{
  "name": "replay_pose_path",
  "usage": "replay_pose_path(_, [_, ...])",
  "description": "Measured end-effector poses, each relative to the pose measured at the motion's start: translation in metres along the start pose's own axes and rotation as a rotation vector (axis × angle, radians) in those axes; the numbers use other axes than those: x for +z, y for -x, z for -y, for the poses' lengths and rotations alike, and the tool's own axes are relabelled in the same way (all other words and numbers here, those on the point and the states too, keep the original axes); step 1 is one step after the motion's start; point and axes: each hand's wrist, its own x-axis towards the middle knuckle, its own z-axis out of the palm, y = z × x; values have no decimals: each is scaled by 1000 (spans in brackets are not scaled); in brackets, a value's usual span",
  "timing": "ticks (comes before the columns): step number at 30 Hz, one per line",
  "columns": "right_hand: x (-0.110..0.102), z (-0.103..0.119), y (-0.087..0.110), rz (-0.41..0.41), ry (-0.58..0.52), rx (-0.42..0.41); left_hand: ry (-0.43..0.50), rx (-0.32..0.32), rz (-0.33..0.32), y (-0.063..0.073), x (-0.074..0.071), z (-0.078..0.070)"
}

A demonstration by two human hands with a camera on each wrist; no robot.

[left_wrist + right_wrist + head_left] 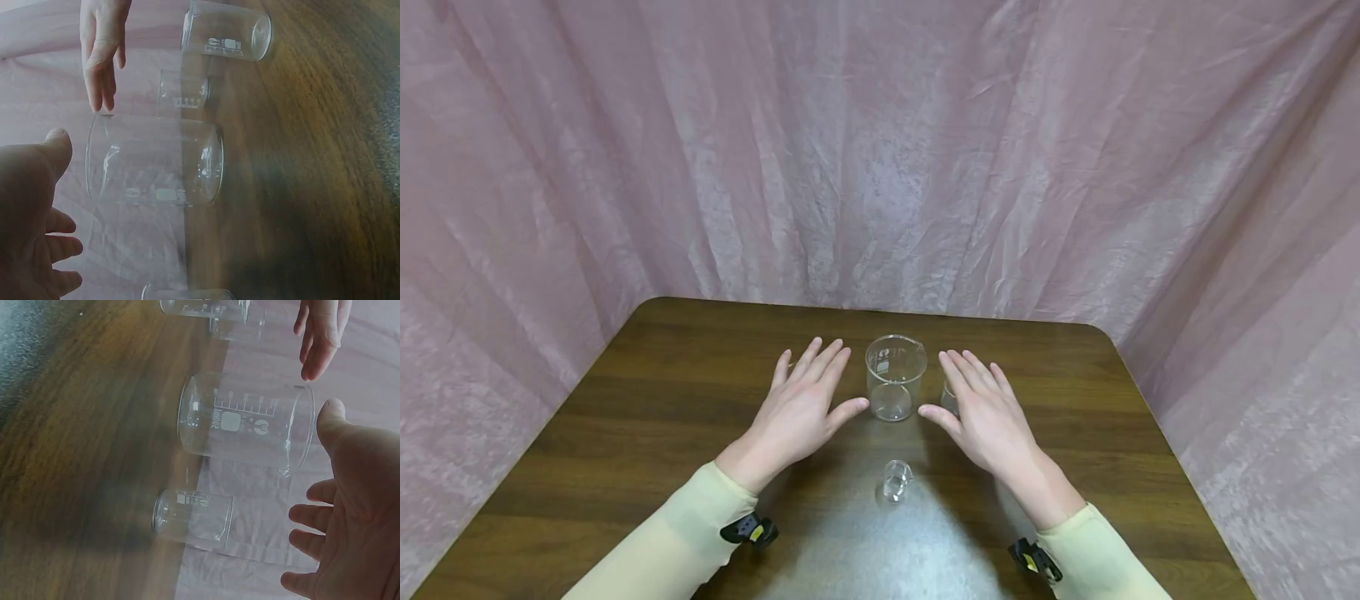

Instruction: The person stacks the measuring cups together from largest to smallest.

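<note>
A large clear glass beaker (895,379) with white markings stands upright between both hands. My left hand (801,408) is spread on its left side, thumb close to the glass, holding nothing. On the other side my right hand (988,417) has straight fingers and is likewise free of any object. A smaller beaker (194,515) stands beyond the right hand's fingers, which partly cover it in the head view. Nearer the person is another small beaker (897,481). At the bottom of the left wrist view, part of a glass vessel (187,294) shows; the left hand hides it from the head.
Everything stands on a brown wooden table (625,417) with rounded far corners. Pink curtains (880,167) hang behind the far edge and along the sides. Light reflects off the tabletop near the front. Each wrist wears a black strapped device (750,529) below a pale sleeve.
</note>
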Motion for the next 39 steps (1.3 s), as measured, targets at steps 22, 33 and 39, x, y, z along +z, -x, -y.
replay_pose_path(22, [5, 4, -22, 50, -8, 10, -3, 13, 16, -19, 10, -4])
replay_pose_path(33, [8, 1, -29, 86, -30, 29, -2, 27, 24, -25, 16, -7])
replay_pose_path(39, [9, 5, -32, 96, -33, 29, -5, 30, 23, -26, 17, -7])
